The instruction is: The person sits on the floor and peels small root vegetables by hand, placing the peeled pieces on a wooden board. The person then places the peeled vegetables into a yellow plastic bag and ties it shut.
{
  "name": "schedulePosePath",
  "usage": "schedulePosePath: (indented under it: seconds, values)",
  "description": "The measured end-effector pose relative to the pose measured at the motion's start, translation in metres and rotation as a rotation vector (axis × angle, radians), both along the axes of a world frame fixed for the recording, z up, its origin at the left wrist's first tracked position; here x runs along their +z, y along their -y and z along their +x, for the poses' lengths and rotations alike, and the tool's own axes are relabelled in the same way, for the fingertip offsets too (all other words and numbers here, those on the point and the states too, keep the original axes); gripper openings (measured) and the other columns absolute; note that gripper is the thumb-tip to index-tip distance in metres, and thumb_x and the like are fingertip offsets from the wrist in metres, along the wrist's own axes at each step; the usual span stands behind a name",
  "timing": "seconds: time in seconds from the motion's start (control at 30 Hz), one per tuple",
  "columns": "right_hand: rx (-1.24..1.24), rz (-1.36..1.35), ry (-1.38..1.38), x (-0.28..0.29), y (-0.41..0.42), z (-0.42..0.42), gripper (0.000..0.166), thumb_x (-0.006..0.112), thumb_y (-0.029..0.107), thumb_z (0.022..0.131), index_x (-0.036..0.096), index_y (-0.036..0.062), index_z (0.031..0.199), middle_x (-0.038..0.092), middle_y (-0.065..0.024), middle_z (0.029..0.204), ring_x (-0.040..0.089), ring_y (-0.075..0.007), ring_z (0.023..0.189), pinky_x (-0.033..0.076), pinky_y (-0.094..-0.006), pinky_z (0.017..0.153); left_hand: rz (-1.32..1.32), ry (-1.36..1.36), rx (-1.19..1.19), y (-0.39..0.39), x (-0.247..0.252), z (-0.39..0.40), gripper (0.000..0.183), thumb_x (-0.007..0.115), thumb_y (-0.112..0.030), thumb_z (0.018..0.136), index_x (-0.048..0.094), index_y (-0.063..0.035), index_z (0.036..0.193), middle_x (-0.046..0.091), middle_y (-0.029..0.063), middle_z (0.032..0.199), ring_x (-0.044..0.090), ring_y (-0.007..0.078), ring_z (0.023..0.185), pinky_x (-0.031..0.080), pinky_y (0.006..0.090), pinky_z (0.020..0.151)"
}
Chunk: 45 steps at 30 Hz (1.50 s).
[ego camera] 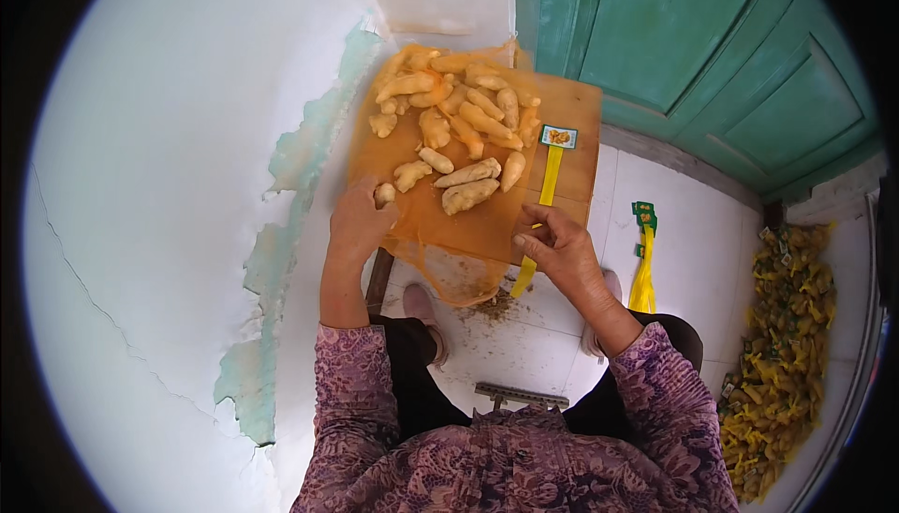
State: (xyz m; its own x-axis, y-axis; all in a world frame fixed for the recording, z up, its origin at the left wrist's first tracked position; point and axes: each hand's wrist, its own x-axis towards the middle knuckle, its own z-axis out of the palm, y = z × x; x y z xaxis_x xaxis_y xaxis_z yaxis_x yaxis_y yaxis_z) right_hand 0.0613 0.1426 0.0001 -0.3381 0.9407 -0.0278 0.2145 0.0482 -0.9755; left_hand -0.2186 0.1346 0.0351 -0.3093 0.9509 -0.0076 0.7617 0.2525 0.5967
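Many tan ginger-like roots (481, 116) lie on an orange mesh bag (421, 218) spread over a wooden board (583, 113), with some of the mesh over the far ones. My left hand (359, 214) is at the board's near left corner, its thumb and fingers around a small root piece (384, 195). At the right edge of the mesh, my right hand (555, 239) has its thumb and forefinger close together; whether they pinch the mesh cannot be told. Beside it runs a yellow strip (550, 176) with a picture label (559, 137) at its far end.
More yellow strips with green labels (642, 260) hang or lie to the right. A large pile of filled yellow net bags (779, 365) lies at the far right. A peeling wall (281, 267) stands at left, a green door (674, 28) beyond. Crumbs (495, 304) are on the tiled floor.
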Motion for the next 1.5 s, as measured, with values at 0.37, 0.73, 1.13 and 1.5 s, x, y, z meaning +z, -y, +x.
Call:
schedulePosePath:
  seconds: [0.37,0.73,1.13,1.5]
  values:
    - [-0.023,-0.01,-0.044,-0.003,-0.006,-0.002,0.036,0.067,0.009,0.084,0.056,-0.0022,0.116,0.062,-0.0043,0.093,0.058,-0.0084,0.079,0.05,-0.022,0.071,0.098,-0.173,-0.112,-0.014,-0.022,0.017,0.034,0.068,-0.01,0.074,0.059,-0.0006,0.105,0.059,0.0175,0.096,0.057,0.0348,0.092,0.046,0.0406,0.08]
    - [-0.007,-0.104,-0.148,-0.006,-0.005,0.002,0.029,0.065,0.012,0.085,0.059,-0.0041,0.109,0.064,-0.0074,0.087,0.062,-0.0117,0.08,0.051,-0.0247,0.073,-0.013,-0.403,-0.295,-0.012,-0.02,0.074,0.047,0.071,-0.013,0.069,0.056,-0.0013,0.112,0.057,0.0156,0.104,0.055,0.0327,0.097,0.044,0.0407,0.084]
    - [0.015,-0.52,-0.583,0.01,-0.011,0.008,0.046,0.064,0.023,0.088,0.049,0.0019,0.125,0.059,-0.0043,0.104,0.061,-0.0122,0.087,0.047,-0.0235,0.073,-0.29,1.36,-0.263,-0.005,0.0,0.081,0.031,0.047,-0.018,0.088,0.052,0.0012,0.112,0.062,0.0116,0.097,0.06,0.0149,0.074,0.047,0.0258,0.064]
    - [-0.021,-0.289,-0.486,0.006,-0.007,-0.001,0.039,0.068,0.021,0.085,0.052,0.004,0.117,0.06,-0.0029,0.099,0.057,-0.0106,0.087,0.047,-0.0264,0.077,-0.151,0.974,-0.422,0.0,-0.006,0.095,0.036,0.062,-0.008,0.083,0.051,0.0006,0.116,0.057,0.0055,0.109,0.056,0.0107,0.098,0.047,0.0263,0.084]
